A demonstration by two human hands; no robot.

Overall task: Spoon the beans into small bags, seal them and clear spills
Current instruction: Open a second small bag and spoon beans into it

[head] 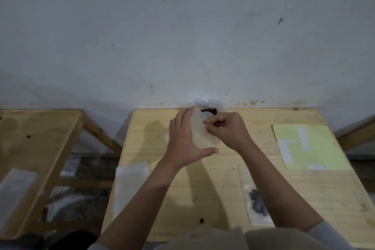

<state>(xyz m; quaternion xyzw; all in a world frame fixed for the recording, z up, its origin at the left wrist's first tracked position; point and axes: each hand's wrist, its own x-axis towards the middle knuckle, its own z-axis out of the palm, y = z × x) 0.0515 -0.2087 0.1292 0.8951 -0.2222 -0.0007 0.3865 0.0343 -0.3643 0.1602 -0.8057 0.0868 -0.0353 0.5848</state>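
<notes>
A large clear bag of dark beans (211,107) stands against the wall at the table's far edge. In front of it I hold up a small translucent bag (200,134). My left hand (182,140) lies with straight fingers along the bag's left side, thumb stretched out under it. My right hand (225,128) has curled fingers pinching the bag's upper right edge. A white spoon tip (208,114) shows at the big bag's mouth. A small filled bag with dark beans (256,199) lies flat at the near right.
A stack of empty small bags (129,184) lies at the table's left edge. A yellow-green sheet with white labels (308,146) lies at the right. A second wooden table (30,148) with another bag (14,191) stands to the left, across a gap.
</notes>
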